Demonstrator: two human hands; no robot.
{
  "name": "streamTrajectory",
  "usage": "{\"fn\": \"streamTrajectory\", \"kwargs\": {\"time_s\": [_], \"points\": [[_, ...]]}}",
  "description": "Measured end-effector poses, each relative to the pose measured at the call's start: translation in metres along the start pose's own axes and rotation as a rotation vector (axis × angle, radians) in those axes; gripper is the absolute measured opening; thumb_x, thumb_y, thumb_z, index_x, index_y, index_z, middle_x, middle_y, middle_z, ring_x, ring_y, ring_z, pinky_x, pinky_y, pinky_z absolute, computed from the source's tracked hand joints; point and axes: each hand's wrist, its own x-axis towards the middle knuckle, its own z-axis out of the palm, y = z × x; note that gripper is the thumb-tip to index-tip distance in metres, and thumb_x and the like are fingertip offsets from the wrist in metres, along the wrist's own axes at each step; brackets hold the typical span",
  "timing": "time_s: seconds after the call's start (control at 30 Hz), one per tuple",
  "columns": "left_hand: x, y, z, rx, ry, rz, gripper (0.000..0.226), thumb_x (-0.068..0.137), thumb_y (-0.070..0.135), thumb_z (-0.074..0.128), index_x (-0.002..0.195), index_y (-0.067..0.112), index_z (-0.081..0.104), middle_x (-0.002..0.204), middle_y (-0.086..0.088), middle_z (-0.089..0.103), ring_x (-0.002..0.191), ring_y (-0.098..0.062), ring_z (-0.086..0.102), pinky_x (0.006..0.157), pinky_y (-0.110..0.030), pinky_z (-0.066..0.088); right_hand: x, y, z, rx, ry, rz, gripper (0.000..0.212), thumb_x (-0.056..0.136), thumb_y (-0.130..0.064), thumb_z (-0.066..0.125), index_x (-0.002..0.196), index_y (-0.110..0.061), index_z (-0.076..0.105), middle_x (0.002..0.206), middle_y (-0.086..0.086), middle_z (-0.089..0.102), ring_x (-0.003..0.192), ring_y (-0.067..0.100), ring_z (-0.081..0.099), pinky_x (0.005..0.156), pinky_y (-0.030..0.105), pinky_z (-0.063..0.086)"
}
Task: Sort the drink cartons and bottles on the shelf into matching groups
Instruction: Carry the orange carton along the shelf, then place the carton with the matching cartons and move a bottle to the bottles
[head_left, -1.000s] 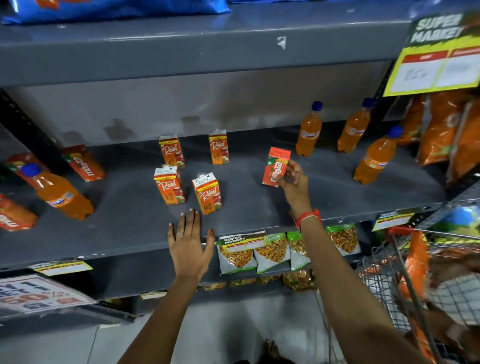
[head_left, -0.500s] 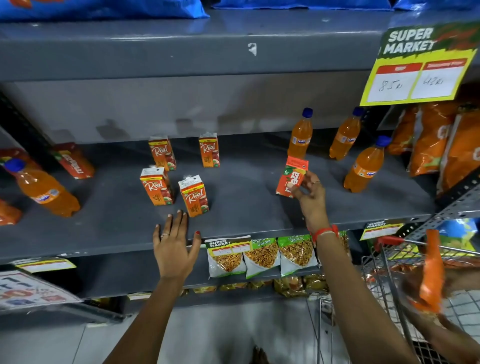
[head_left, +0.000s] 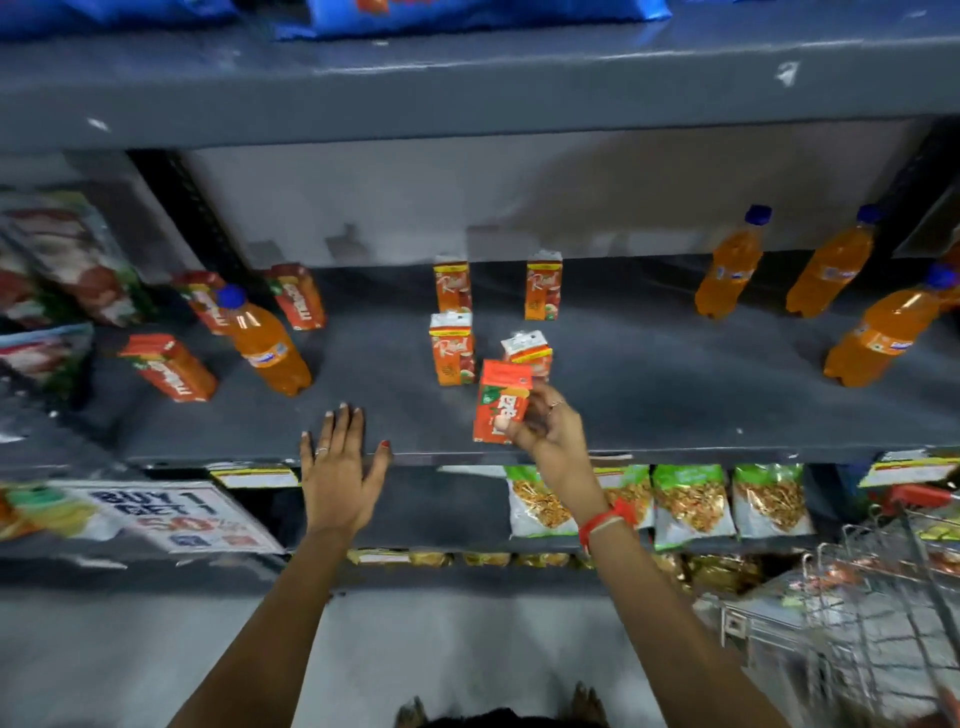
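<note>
Right hand (head_left: 545, 426) fingers clamped on red carton (head_left: 500, 402), above shelf (head_left: 649, 395) front edge. Left hand (head_left: 340, 467) flat, fingers spread. Carry it left to the likely matching cartons (head_left: 171, 366); set upright, clear of bottle (head_left: 267, 345).

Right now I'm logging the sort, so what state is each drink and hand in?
Red Maaza carton: held off the shelf by right hand.
Left hand: open, empty, at shelf edge.
Four orange Real cartons: upright, grouped mid-shelf.
Three red cartons at left: appear to stand, leaning in view.
Lone orange bottle: among red cartons.
Three orange bottles: grouped at right.
</note>
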Motion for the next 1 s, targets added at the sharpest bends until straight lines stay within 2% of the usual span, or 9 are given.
{"fn": "streamTrajectory", "kwargs": {"time_s": [0.13, 0.2, 0.3, 0.43, 0.63, 0.73, 0.83, 0.93, 1.0], "points": [[0.013, -0.048, -0.014, 0.02, -0.016, -0.053, 0.072, 0.084, 0.054, 0.024, 0.14, 0.008, 0.03, 0.151, -0.012, 0.03, 0.142, -0.028, 0.021, 0.116, -0.051, 0.008, 0.017, 0.004, 0.074, 0.022, -0.048, -0.021, 0.05, 0.076, 0.013, 0.062, 0.121, 0.001, 0.045, 0.114, 0.014, 0.057, 0.101, 0.02, 0.055, 0.079, 0.012, 0.05], [0.015, -0.066, -0.019, 0.025, -0.025, -0.069, 0.071, 0.084, 0.052, 0.027, 0.14, 0.008, 0.03, 0.151, -0.012, 0.031, 0.142, -0.027, 0.021, 0.116, -0.051, 0.007, 0.03, 0.008, 0.102, 0.034, -0.039, -0.021, 0.05, 0.076, 0.014, 0.061, 0.121, 0.0, 0.045, 0.117, 0.016, 0.056, 0.103, 0.019, 0.054, 0.081, 0.016, 0.049], [0.015, -0.097, -0.027, 0.023, -0.01, -0.064, 0.079, 0.081, 0.059, 0.02, 0.14, 0.008, 0.03, 0.151, -0.012, 0.031, 0.142, -0.026, 0.022, 0.116, -0.05, 0.007, 0.052, 0.016, 0.141, 0.006, -0.051, -0.027, 0.049, 0.076, 0.014, 0.061, 0.12, 0.002, 0.045, 0.122, 0.025, 0.056, 0.102, 0.02, 0.054, 0.083, 0.023, 0.049], [0.021, -0.131, -0.034, 0.032, -0.002, -0.041, 0.086, 0.077, 0.064, 0.014, 0.141, 0.009, 0.029, 0.151, -0.011, 0.031, 0.142, -0.025, 0.022, 0.117, -0.049, 0.006, 0.078, 0.023, 0.181, -0.047, 0.004, -0.022, 0.047, 0.076, 0.01, 0.063, 0.12, -0.001, 0.048, 0.116, 0.017, 0.06, 0.101, 0.018, 0.055, 0.085, 0.03, 0.047], [0.02, -0.142, -0.032, 0.047, 0.0, -0.007, 0.097, 0.076, 0.074, -0.004, 0.142, 0.01, 0.026, 0.152, -0.009, 0.03, 0.142, -0.023, 0.021, 0.118, -0.048, 0.004, 0.1, 0.029, 0.209, -0.117, 0.084, -0.046, 0.045, 0.081, 0.006, 0.06, 0.124, 0.0, 0.047, 0.124, 0.021, 0.058, 0.113, 0.031, 0.056, 0.095, 0.037, 0.047], [0.021, -0.142, -0.031, 0.024, 0.019, -0.009, 0.092, 0.079, 0.072, 0.002, 0.141, 0.01, 0.029, 0.151, -0.009, 0.033, 0.141, -0.024, 0.023, 0.117, -0.048, 0.006, 0.103, 0.03, 0.214, -0.193, 0.075, -0.053, 0.047, 0.085, 0.002, 0.057, 0.129, -0.003, 0.043, 0.13, 0.02, 0.055, 0.12, 0.032, 0.052, 0.103, 0.043, 0.044], [0.021, -0.144, -0.028, 0.002, 0.023, -0.011, 0.081, 0.082, 0.065, 0.015, 0.14, 0.011, 0.03, 0.151, -0.008, 0.033, 0.142, -0.023, 0.023, 0.117, -0.047, 0.007, 0.094, 0.03, 0.217, -0.259, 0.172, -0.108, 0.055, 0.084, 0.0, 0.059, 0.135, -0.008, 0.038, 0.136, 0.018, 0.047, 0.127, 0.029, 0.045, 0.106, 0.039, 0.038], [0.022, -0.144, -0.026, -0.009, 0.041, -0.016, 0.077, 0.083, 0.062, 0.021, 0.139, 0.01, 0.033, 0.148, -0.01, 0.037, 0.14, -0.025, 0.027, 0.116, -0.049, 0.01, 0.075, 0.025, 0.227, -0.222, 0.35, -0.278, 0.052, 0.079, 0.0, 0.064, 0.126, -0.015, 0.048, 0.126, 0.01, 0.05, 0.115, 0.017, 0.051, 0.098, 0.034, 0.047], [0.022, -0.143, -0.025, -0.026, 0.058, -0.019, 0.075, 0.084, 0.06, 0.025, 0.137, 0.008, 0.037, 0.146, -0.012, 0.041, 0.138, -0.027, 0.031, 0.115, -0.05, 0.014, 0.067, 0.02, 0.239, -0.267, 0.292, -0.379, 0.046, 0.077, -0.001, 0.065, 0.118, -0.017, 0.053, 0.112, 0.002, 0.054, 0.1, 0.011, 0.055, 0.088, 0.031, 0.053]]}}
